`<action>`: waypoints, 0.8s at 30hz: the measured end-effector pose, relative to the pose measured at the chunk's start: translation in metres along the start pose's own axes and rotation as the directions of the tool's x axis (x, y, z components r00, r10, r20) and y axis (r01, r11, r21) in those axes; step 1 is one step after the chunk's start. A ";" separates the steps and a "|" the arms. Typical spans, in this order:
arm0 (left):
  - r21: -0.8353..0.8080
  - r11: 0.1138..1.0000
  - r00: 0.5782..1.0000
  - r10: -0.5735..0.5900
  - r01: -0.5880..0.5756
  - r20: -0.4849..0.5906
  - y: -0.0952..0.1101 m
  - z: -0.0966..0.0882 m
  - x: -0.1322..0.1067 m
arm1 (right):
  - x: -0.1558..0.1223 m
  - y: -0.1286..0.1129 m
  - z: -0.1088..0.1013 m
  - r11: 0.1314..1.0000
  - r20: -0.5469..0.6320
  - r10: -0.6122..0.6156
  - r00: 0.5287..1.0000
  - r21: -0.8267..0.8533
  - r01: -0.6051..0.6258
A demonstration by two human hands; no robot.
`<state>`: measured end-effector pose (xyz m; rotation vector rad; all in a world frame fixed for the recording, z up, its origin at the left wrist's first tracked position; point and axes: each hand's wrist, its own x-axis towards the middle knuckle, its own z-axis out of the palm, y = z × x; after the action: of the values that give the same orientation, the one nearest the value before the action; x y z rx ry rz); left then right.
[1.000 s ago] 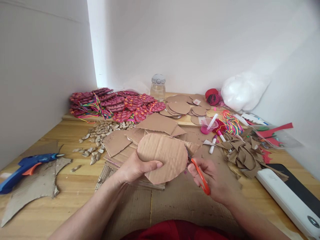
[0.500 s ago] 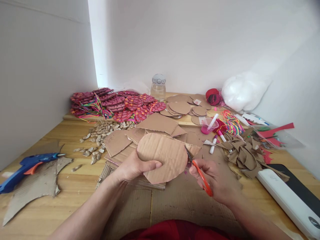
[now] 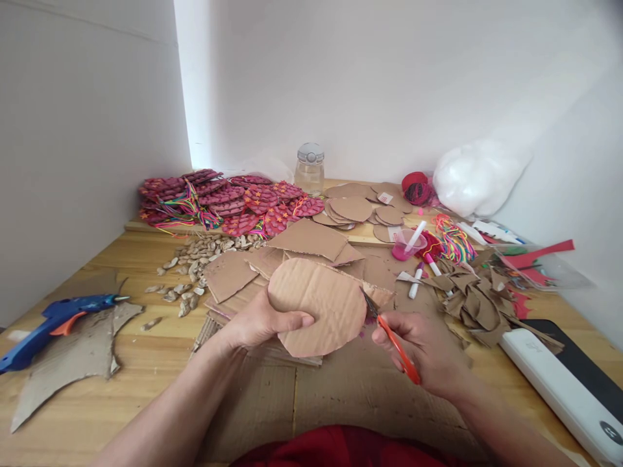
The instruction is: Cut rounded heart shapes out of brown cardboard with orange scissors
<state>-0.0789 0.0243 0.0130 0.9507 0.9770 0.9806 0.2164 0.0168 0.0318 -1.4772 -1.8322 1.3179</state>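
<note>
My left hand (image 3: 260, 322) is closed on the near-left edge of a rounded piece of corrugated cardboard (image 3: 324, 305), held just above the table with the thumb on top. My right hand (image 3: 422, 350) grips small scissors with orange handles (image 3: 395, 344). Their blades touch the cardboard's right edge, where a thin strip is still attached. Under both hands lie flat brown cardboard sheets (image 3: 311, 241).
A blue glue gun (image 3: 53, 322) rests on a cardboard offcut at the left. Seed shells (image 3: 195, 259), pink ornaments (image 3: 228, 201), cut cardboard rounds (image 3: 357, 207), a jar (image 3: 309, 168), a pink cup (image 3: 406, 245), markers, scraps (image 3: 474, 295) and a white device (image 3: 559, 386) surround the work spot.
The scissors have shifted slightly along the cardboard's right edge. The cardboard has turned a little in my left hand.
</note>
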 end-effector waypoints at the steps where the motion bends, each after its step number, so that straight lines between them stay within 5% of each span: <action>1: 0.005 1.000 1.000 -0.003 0.003 0.002 0.000 0.000 0.000 | 0.000 0.000 0.000 1.000 0.024 -0.001 1.000 0.004 0.001; 10: 0.029 0.998 0.997 -0.058 0.056 0.059 0.003 0.006 -0.002 | -0.003 -0.016 0.003 0.994 0.156 0.010 0.988 0.102 -0.027; 24: 0.043 0.999 0.998 -0.020 0.017 0.062 0.001 0.000 -0.001 | 0.000 0.003 -0.004 0.988 0.201 0.010 0.980 0.150 -0.040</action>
<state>-0.0791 0.0237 0.0140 1.0000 0.9556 0.9123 0.2206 0.0186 0.0311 -1.3326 -1.7899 1.6328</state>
